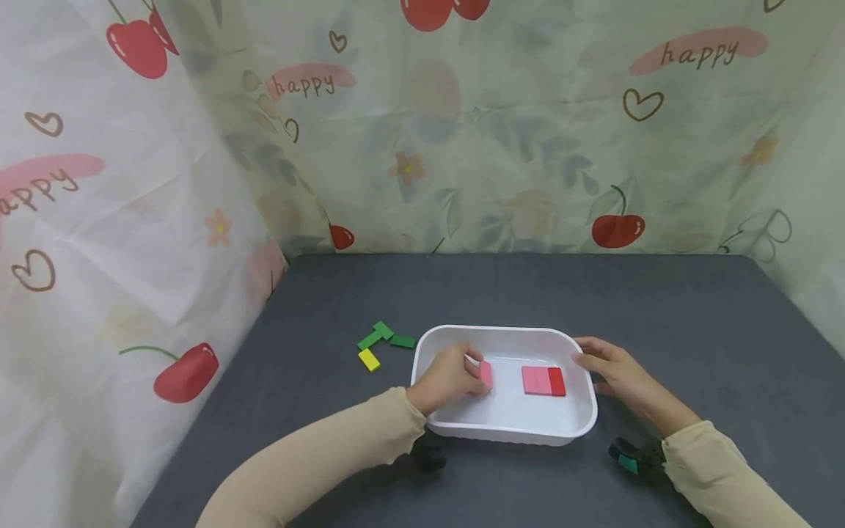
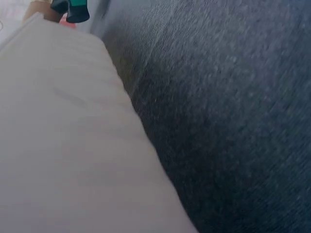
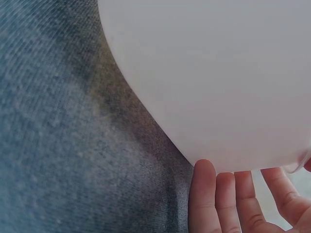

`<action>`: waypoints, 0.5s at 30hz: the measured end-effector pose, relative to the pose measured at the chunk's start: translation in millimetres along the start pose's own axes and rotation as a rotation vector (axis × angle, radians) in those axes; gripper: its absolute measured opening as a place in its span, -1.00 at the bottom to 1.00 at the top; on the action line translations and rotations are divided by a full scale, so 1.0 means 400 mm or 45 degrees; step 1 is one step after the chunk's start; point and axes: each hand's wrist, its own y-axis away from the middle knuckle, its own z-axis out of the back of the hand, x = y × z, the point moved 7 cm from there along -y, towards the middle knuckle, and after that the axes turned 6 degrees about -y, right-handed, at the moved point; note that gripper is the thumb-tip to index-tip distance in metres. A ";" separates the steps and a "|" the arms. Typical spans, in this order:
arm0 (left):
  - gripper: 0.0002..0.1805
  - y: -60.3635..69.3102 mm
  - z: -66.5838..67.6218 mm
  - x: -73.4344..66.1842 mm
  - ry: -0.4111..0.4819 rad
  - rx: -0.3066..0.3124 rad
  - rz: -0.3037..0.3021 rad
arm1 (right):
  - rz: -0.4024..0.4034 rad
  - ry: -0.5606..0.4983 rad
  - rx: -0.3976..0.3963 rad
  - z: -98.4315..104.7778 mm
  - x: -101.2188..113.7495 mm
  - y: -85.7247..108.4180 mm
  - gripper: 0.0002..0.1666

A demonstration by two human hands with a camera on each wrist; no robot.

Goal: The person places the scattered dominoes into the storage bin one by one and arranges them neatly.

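Note:
In the head view, my left hand (image 1: 449, 377) reaches inside the white tray (image 1: 498, 431) near its left end and pinches a pink tile (image 1: 485, 375). Right of it, two pink tiles (image 1: 535, 380) and a red tile (image 1: 557, 382) lie side by side on the tray floor. My right hand (image 1: 623, 380) grips the tray's right end, thumb at the rim and fingers outside. The right wrist view shows fingers of my right hand (image 3: 243, 206) against the outer wall of the tray (image 3: 209, 87). In the left wrist view the tray wall (image 2: 77, 126) hides my left hand.
Several green tiles (image 1: 370, 340) and a yellow tile (image 1: 369, 359) lie on the dark table (image 1: 502, 290) left of the tray. A patterned cloth (image 1: 462, 161) hangs behind the table and along its left side.

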 end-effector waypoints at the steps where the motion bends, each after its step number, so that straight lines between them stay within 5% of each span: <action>1: -0.58 -0.001 0.001 0.000 -0.013 -0.004 0.002 | -0.002 -0.006 0.001 0.001 0.001 0.000 -0.33; 15: -0.60 0.000 0.000 0.000 -0.107 -0.009 0.026 | -0.016 -0.006 0.001 -0.002 0.001 0.002 -0.32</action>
